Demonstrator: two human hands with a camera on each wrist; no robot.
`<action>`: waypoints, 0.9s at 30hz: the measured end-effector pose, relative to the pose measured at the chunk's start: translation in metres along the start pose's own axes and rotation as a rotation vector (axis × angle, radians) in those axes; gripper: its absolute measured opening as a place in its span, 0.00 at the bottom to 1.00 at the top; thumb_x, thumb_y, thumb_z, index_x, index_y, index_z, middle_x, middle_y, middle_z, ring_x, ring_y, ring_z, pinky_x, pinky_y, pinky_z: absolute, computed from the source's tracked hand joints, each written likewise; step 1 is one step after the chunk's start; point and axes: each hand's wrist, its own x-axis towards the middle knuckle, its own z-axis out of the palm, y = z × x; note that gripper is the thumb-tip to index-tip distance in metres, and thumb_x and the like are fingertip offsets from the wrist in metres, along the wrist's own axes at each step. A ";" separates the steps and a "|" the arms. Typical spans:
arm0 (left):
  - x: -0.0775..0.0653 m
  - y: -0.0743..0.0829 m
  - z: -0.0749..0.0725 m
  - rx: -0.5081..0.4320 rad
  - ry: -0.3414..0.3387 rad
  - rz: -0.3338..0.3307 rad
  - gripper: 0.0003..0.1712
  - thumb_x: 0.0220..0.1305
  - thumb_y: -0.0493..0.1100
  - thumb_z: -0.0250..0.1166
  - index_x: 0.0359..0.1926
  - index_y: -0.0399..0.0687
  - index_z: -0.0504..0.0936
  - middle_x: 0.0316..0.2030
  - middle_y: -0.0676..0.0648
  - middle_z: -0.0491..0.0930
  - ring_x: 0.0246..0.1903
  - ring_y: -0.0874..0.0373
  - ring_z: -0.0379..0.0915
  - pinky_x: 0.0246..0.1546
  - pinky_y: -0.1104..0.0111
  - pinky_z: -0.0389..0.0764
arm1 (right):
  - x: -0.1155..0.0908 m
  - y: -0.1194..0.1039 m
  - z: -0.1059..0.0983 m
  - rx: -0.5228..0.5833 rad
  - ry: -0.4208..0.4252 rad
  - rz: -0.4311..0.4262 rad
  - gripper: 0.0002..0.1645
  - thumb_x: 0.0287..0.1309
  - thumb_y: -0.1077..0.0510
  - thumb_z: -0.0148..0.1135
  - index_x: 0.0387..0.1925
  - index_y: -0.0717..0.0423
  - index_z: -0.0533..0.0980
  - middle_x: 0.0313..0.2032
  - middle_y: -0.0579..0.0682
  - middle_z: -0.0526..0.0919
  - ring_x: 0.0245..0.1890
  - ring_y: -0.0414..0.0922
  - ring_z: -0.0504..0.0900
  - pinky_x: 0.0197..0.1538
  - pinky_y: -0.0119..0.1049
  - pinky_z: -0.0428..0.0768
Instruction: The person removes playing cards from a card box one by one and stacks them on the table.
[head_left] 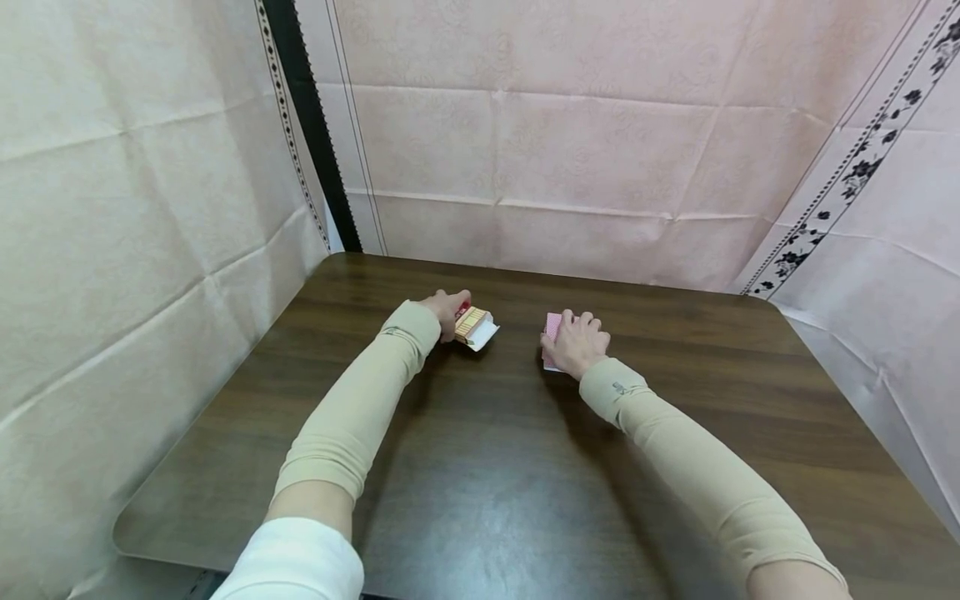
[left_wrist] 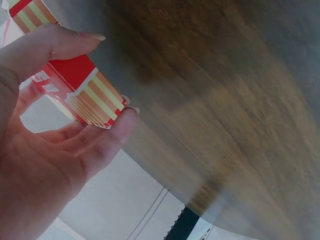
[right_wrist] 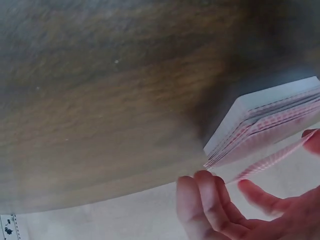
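My left hand holds a small card box, red with yellow and orange stripes, above the left-centre of the table. In the left wrist view the thumb lies across the box and the fingers curl beneath it. Its white flap sticks out toward the right in the head view. To the right, my right hand grips a deck of playing cards with pink patterned backs. The right wrist view shows the deck's edges slightly fanned, and one card bowed apart from the others near the fingertips.
Both hands are over a dark brown wooden table with rounded corners. Pale patterned cloth hangs behind its far edge, and more cloth hangs along the left side.
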 end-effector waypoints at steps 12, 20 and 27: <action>0.003 0.024 0.012 0.296 0.101 0.174 0.36 0.57 0.33 0.61 0.64 0.63 0.61 0.62 0.39 0.66 0.61 0.43 0.60 0.61 0.49 0.65 | -0.004 -0.003 -0.001 -0.054 -0.107 0.053 0.43 0.60 0.30 0.46 0.59 0.62 0.62 0.50 0.72 0.70 0.47 0.66 0.76 0.40 0.57 0.78; 0.006 0.038 0.023 0.539 0.088 0.302 0.37 0.68 0.38 0.56 0.72 0.68 0.54 0.71 0.43 0.58 0.71 0.45 0.49 0.69 0.49 0.55 | -0.009 -0.003 0.001 0.006 -0.124 0.049 0.44 0.57 0.36 0.54 0.59 0.67 0.59 0.48 0.73 0.72 0.46 0.64 0.79 0.45 0.54 0.80; 0.012 0.046 0.028 0.647 0.152 0.351 0.36 0.71 0.35 0.50 0.72 0.71 0.54 0.75 0.43 0.48 0.75 0.46 0.43 0.72 0.49 0.51 | -0.009 -0.003 0.002 0.010 -0.087 0.052 0.44 0.56 0.37 0.57 0.58 0.68 0.60 0.46 0.71 0.73 0.44 0.64 0.80 0.45 0.53 0.80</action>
